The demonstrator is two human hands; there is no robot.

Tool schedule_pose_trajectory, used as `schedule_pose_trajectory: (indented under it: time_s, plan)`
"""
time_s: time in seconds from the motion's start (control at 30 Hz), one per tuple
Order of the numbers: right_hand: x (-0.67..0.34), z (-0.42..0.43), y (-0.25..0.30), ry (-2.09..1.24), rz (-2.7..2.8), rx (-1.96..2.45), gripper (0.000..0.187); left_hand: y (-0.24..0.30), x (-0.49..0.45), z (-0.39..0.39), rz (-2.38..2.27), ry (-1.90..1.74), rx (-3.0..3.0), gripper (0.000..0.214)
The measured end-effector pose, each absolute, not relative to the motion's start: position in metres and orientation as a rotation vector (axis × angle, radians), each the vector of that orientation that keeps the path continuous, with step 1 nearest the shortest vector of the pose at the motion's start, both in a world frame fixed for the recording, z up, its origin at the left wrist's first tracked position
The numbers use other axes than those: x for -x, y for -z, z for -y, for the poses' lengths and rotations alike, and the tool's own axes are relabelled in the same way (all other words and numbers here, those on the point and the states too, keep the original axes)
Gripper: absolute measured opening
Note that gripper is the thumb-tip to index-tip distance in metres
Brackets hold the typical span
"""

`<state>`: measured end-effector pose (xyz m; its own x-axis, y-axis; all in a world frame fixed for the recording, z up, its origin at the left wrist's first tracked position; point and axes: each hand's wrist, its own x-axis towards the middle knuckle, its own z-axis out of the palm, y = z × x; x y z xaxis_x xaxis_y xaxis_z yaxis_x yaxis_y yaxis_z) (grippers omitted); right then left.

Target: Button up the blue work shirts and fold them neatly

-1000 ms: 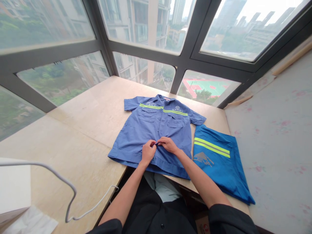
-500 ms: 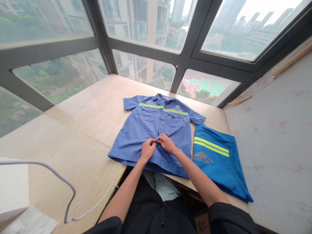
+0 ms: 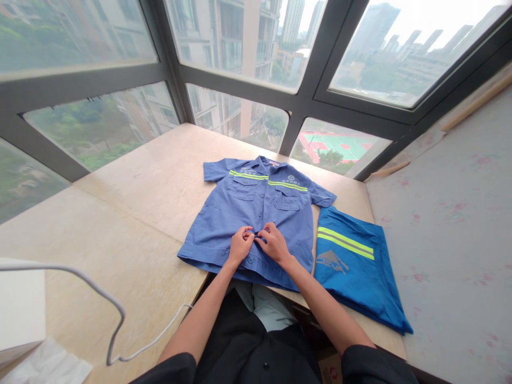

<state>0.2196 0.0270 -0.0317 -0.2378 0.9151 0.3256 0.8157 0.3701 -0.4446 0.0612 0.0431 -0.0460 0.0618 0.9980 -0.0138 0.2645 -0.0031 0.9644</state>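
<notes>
A blue short-sleeved work shirt [image 3: 224, 213] with yellow-green reflective stripes and two chest pockets lies front up, collar toward the window. At its front placket, low down, both hands work close together. My left hand [image 3: 241, 245] pinches the placket edge between thumb and fingers. My right hand [image 3: 273, 242] has its thumb and forefinger on the same edge just to the right, around a button spot that the fingers hide. Lower on the placket, near the hem, a button [image 3: 250, 261] shows.
A folded brighter blue garment [image 3: 352, 272] with a reflective stripe lies right of the shirt, by the papered wall [image 3: 448, 240]. At left are a grey cable [image 3: 108, 298], a white box [image 3: 20, 304] and crumpled tissue [image 3: 52, 362]. Windows border the wooden surface [image 3: 132, 213].
My right hand's fingers have lifted and spread slightly at the placket. My left hand stays at nearly the same place, its fingers shifted a little. The shirt lies as before.
</notes>
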Motion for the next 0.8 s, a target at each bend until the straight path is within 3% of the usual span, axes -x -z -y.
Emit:
schedule_pose_trajectory:
  time_s: [0.17, 0.47, 0.8]
  plan:
    - [-0.211, -0.024, 0.024, -0.176, 2.100, 1.633, 0.012, 0.046, -0.057, -0.047, -1.322, -0.993, -1.481, 0.026]
    - [-0.214, -0.021, 0.040, -0.358, 2.153, 1.655, 0.016, 0.041, -0.054, -0.027, -1.330, -0.939, -1.824, 0.031]
    - [-0.209, -0.020, 0.028, -0.313, 2.093, 1.594, 0.019, 0.038, -0.038, 0.012, -1.566, -0.544, -2.436, 0.048]
